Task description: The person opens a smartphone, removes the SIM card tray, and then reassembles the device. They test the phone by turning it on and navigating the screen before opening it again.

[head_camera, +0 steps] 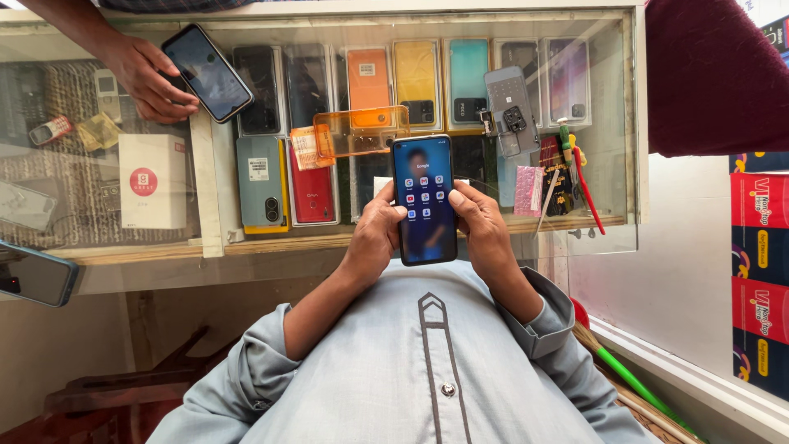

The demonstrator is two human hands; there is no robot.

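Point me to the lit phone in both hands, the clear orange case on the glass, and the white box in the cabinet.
lit phone (pixel 424 197), head view, middle of its screen
clear orange case (pixel 366 130), head view, centre of its back panel
white box (pixel 152 181), head view, front face

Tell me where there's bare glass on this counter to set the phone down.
Bare glass lies left of the white box, and along the near edge under the phone. Crowded: middle around the orange clear case and right by the screwdrivers.

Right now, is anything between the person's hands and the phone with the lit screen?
No. The left hand and the right hand both grip the smartphone directly at its sides, above the glass counter. Nothing visible lies between them.
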